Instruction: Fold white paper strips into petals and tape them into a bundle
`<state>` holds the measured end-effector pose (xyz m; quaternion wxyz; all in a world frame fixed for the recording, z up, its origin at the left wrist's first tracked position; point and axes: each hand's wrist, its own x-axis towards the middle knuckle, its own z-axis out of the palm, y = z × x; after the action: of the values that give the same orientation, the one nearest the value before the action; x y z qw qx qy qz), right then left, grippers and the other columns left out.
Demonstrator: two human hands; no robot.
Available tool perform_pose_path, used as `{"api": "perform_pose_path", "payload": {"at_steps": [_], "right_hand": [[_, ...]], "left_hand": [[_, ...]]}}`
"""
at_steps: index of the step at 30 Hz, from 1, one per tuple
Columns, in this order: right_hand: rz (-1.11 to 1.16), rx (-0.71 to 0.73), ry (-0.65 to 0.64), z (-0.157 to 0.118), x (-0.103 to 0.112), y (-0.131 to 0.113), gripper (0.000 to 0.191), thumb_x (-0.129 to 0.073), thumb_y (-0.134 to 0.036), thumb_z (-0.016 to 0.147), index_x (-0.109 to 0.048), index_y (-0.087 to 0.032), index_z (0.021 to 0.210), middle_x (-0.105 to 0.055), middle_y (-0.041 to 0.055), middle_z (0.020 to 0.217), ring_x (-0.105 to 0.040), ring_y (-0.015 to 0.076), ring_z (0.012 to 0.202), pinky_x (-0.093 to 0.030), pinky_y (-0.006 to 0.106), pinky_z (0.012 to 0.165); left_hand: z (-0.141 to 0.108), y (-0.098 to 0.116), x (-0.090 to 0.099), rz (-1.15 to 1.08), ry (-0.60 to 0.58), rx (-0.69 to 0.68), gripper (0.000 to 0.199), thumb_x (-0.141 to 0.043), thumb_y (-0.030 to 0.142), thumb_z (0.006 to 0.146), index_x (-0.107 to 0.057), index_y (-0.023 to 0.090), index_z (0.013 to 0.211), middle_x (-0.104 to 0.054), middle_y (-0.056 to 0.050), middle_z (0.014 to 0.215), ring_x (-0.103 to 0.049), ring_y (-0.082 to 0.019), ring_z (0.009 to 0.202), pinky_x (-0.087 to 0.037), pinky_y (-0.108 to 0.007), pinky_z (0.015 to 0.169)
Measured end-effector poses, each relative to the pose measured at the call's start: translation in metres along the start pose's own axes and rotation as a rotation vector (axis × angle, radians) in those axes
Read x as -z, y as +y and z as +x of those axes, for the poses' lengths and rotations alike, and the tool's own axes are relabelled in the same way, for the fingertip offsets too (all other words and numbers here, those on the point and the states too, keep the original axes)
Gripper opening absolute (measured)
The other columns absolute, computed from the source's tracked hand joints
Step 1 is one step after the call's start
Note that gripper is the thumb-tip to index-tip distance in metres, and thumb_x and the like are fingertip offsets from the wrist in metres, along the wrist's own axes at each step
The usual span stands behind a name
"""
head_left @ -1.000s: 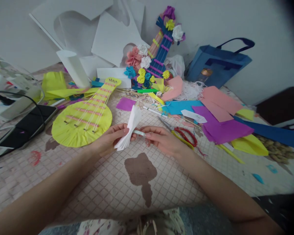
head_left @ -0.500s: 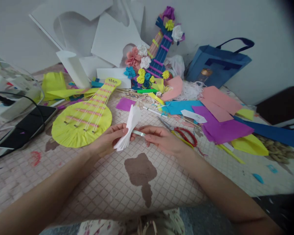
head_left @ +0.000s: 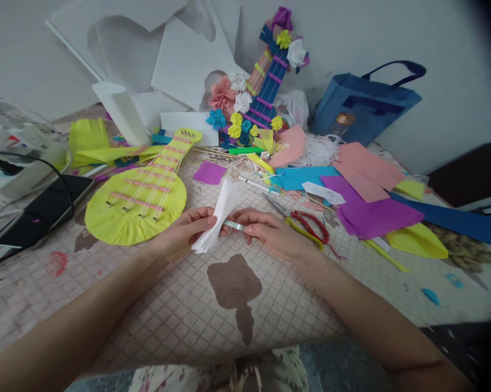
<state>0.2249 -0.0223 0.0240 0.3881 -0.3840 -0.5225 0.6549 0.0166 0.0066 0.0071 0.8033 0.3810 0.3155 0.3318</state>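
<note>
My left hand (head_left: 190, 228) is closed on a pleated strip of white paper (head_left: 220, 216), pinched at its middle so both ends fan out. Between thumb and fingers, my right hand (head_left: 267, 231) grips a short, thin, pale stick (head_left: 232, 224). The stick's tip meets the white paper's right side; whether it presses into the folds is hidden. To the left of my hands lies a yellow paper-covered lute shape (head_left: 137, 204) with pink bars and white strings. Scissors with red and yellow handles (head_left: 306, 224) rest beyond my right wrist.
Coloured paper sheets, such as a purple one (head_left: 376, 212), cover the table's right side. A blue bag (head_left: 363, 109) stands behind. At the back leans a blue paper guitar (head_left: 267, 90) with paper flowers. A phone (head_left: 44, 209) and power strip (head_left: 20, 169) lie left.
Both hands keep their grips with hardly any movement. The white paper's upper end has tipped slightly right and down. The view has shifted a little.
</note>
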Motion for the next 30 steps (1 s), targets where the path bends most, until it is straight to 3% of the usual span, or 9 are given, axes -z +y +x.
{"api": "perform_pose_path", "payload": {"at_steps": [10,19,23,30], "right_hand": [[-0.051,0.043,-0.071,0.0011,0.0036,-0.0007,0.012,-0.061,-0.023,0.074,-0.065,-0.018,0.083,-0.058,0.0046,0.102,-0.05,0.0119,0.079,-0.042,0.024,0.061],[-0.102,0.078,-0.029,0.0017,0.001,0.007,0.017,-0.064,-0.029,0.075,-0.056,-0.016,0.067,-0.057,0.0011,0.085,-0.046,0.0098,0.07,-0.035,0.024,0.059],[-0.131,0.045,-0.042,0.0015,0.0033,0.004,0.011,-0.06,-0.027,0.077,-0.062,-0.017,0.079,-0.058,0.0027,0.092,-0.048,0.0105,0.073,-0.037,0.024,0.059],[-0.15,0.061,-0.097,0.0015,0.0059,0.0014,0.017,-0.053,-0.018,0.075,-0.065,-0.017,0.087,-0.056,0.0048,0.103,-0.049,0.0118,0.079,-0.041,0.024,0.061]], "left_hand": [[0.0,-0.0006,0.0031,0.001,0.025,-0.001,0.027,-0.076,0.028,0.069,-0.066,0.011,0.087,-0.072,-0.007,0.078,-0.066,-0.011,0.067,-0.05,-0.015,0.062],[-0.0009,-0.0032,-0.0022,0.078,-0.021,-0.026,0.027,-0.076,0.032,0.069,-0.064,0.013,0.084,-0.071,-0.005,0.073,-0.064,-0.01,0.062,-0.045,-0.014,0.055],[0.0,-0.0033,-0.0007,0.05,-0.004,-0.011,0.029,-0.078,0.032,0.067,-0.065,0.013,0.084,-0.071,-0.005,0.073,-0.065,-0.01,0.064,-0.046,-0.014,0.056],[0.0016,-0.0031,0.0021,0.029,0.018,0.018,0.03,-0.079,0.032,0.065,-0.066,0.013,0.084,-0.072,-0.006,0.075,-0.064,-0.009,0.062,-0.046,-0.012,0.054]]}}
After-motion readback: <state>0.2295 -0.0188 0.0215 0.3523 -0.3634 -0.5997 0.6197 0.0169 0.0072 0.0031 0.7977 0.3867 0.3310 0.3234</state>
